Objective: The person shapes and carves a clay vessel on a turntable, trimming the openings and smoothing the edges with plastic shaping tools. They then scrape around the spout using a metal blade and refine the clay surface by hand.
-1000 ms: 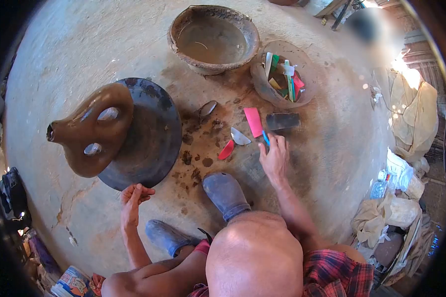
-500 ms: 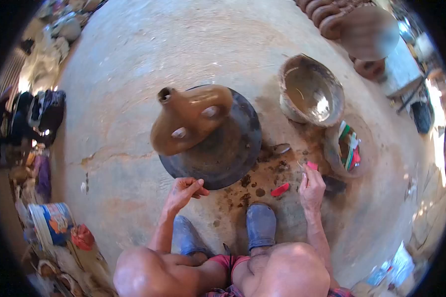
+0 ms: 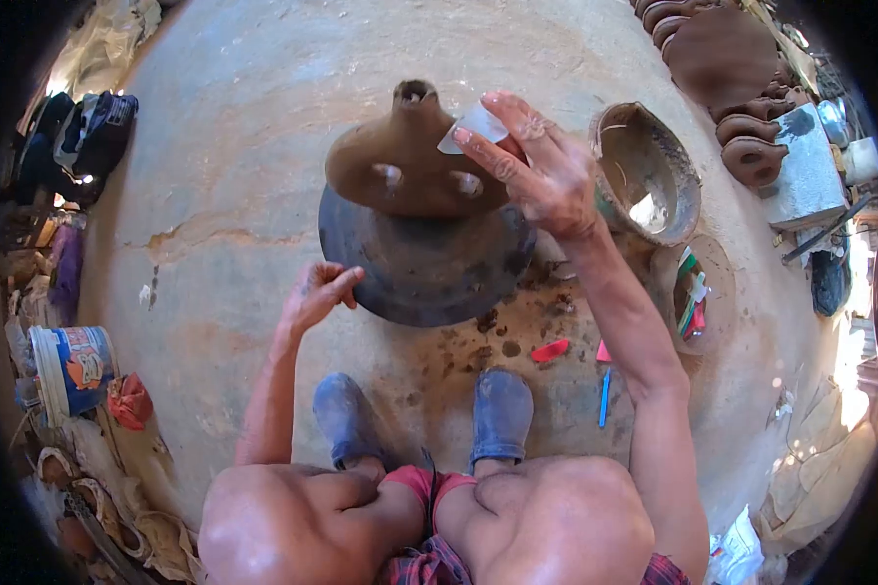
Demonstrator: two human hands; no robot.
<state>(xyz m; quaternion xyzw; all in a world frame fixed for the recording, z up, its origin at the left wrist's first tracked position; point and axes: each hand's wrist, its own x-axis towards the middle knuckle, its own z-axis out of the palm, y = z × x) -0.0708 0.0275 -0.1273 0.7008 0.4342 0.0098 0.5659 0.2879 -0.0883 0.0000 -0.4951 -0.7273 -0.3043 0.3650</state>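
Note:
A wet brown clay vessel (image 3: 429, 180) with a narrow open neck at its top and two pale shiny spots on its near side stands on a dark round turntable (image 3: 429, 268). My right hand (image 3: 551, 180) reaches to the vessel's upper right, its fingers around a whitish translucent scraper (image 3: 480, 129). Whether the scraper touches the clay is hard to tell. At the turntable's left front edge is my left hand (image 3: 324, 292), fingers loosely curled and apart, holding nothing.
Right of the turntable stands a clay basin (image 3: 695, 166) holding murky water. A smaller container (image 3: 665, 283) with colourful strips lies nearer. A red piece (image 3: 550, 351) and a blue stick (image 3: 605, 398) lie on the floor. Shaped clay pieces (image 3: 751, 161) line the far right.
My right hand has risen from the floor on the right to the vessel, now with the whitish scraper. The vessel's neck has turned from left towards the far side. The view has shifted.

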